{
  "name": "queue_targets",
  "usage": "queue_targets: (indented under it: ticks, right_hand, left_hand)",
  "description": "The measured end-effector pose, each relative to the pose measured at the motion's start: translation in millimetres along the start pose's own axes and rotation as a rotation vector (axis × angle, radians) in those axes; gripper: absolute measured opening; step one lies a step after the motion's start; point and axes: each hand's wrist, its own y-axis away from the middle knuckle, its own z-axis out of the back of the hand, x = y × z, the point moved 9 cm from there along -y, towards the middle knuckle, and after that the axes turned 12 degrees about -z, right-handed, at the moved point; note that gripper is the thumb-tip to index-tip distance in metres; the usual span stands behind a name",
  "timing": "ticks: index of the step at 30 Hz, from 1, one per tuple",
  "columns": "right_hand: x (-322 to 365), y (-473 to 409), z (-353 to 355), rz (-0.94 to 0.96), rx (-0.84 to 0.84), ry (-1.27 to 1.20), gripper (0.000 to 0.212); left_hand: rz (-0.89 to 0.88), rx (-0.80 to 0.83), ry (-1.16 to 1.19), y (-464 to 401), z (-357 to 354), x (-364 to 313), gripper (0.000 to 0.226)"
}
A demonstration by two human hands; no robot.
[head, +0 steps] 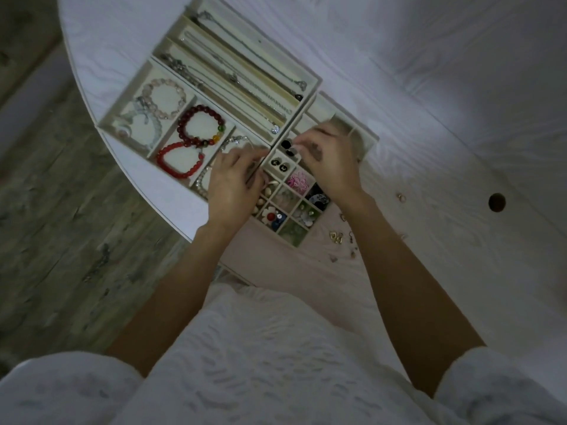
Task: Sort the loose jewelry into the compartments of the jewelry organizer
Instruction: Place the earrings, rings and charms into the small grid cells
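A cream jewelry organizer (106,124) lies on the white table. Its long slots hold necklaces (245,81), its wide cells hold bead bracelets (201,125), and its small square cells (294,207) hold earrings. My left hand (233,182) hovers over the seam between the bracelet tray and the small cells, fingers curled; what it holds is hidden. My right hand (328,161) is over the small cells, its fingertips pinching a small dark earring (293,150) next to a black earring (286,144) in a cell.
Loose earrings (337,237) and a small ring (401,197) lie on the table right of the organizer. A round hole (497,202) is in the tabletop further right. The table's curved edge (138,182) runs left of the trays, with wooden floor beyond.
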Motion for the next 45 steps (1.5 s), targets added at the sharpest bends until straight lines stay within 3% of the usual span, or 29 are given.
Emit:
queue_targets:
  ticks: [6,16,20,37,45]
  right_hand:
    - [-13.9,1.8,20.9,-0.056,-0.107,0.031,0.013]
    - [14.6,-7.1,-13.5,0.137,0.030,0.164,0.014]
    - [23.4,-9.9,-14.7,0.205,0.011,0.255,0.016]
    - [27.7,-6.1,-13.8,0.268,0.029,0.302,0.016]
    - [18.7,-9.0,-16.0,0.171,0.089,0.291,0.012]
  left_hand:
    - [-0.010,-0.006,0.018,-0.7,0.8,0.4,0.031]
    - [-0.021,0.017,0.005,-2.0,-2.5,3.2,0.031]
    - [-0.020,0.019,-0.001,-2.2,-2.5,3.3,0.031]
    - [-0.029,0.027,-0.009,-3.4,-4.8,4.5,0.033]
    - [-0.032,0.022,-0.009,-3.2,-4.3,4.4,0.032]
